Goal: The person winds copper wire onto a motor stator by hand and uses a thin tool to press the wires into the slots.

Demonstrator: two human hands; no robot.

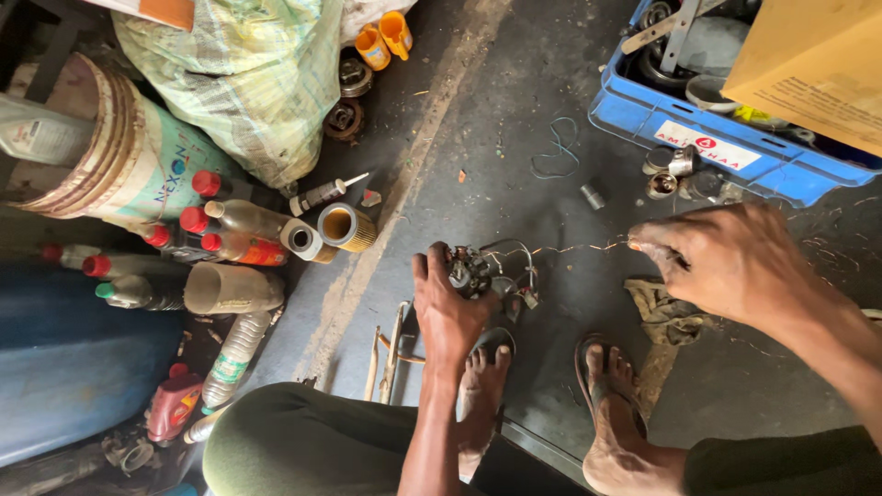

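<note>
Left hand (pixel 447 308) clamped on small wired motor part (pixel 473 271), right hand (pixel 730 262) pinching thin copper wire (pixel 560 248), blue crate (pixel 698 138) w/ white rectangular label top right, red-capped bottles (pixel 230 234) at left.

Bare floor (pixel 542 220) open between hands; blue crate (pixel 643 115) blocks far right, bottles (pixel 234 234) and oil filter (pixel 346 227) crowd left, rag (pixel 663 310) near right foot.

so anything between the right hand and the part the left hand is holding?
Nothing solid. The left hand grips the small wired part; a thin copper wire spans bare floor to the right hand, which pinches its end.
</note>
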